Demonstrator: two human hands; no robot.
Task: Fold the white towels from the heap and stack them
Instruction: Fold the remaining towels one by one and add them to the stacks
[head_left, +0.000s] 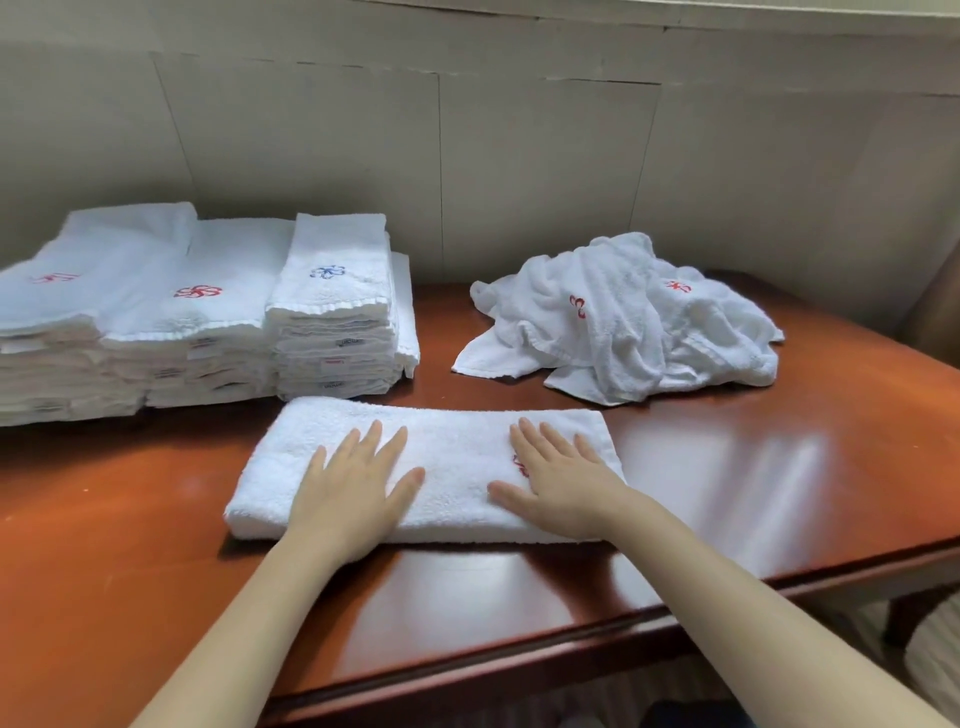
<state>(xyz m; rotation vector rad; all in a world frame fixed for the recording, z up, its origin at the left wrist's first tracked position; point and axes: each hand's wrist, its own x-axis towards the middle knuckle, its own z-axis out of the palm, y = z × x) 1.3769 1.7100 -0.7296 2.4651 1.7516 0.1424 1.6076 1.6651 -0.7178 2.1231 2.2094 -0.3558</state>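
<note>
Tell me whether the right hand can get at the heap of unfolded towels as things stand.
Probably yes. The right hand lies flat and holds nothing on the half-folded towel, and only table shows between it and the heap beyond.

Before you lies a white folded terry towel (452, 457), plain but for a red stitched emblem (519, 464) that shows only in part. The glossy reddish-brown wooden table (753, 467) carries pale streaks of reflected light. To your left stand three stacks of folded white towels: the left stack (78, 291) is topped with a red mark, the middle stack (218, 312) with a red pinwheel flower, the right stack (332, 296) with a blue one. The crumpled heap of white towels (623, 332) shows two red emblems. The panelled wall (519, 156) behind is plain greyish beige.
</note>
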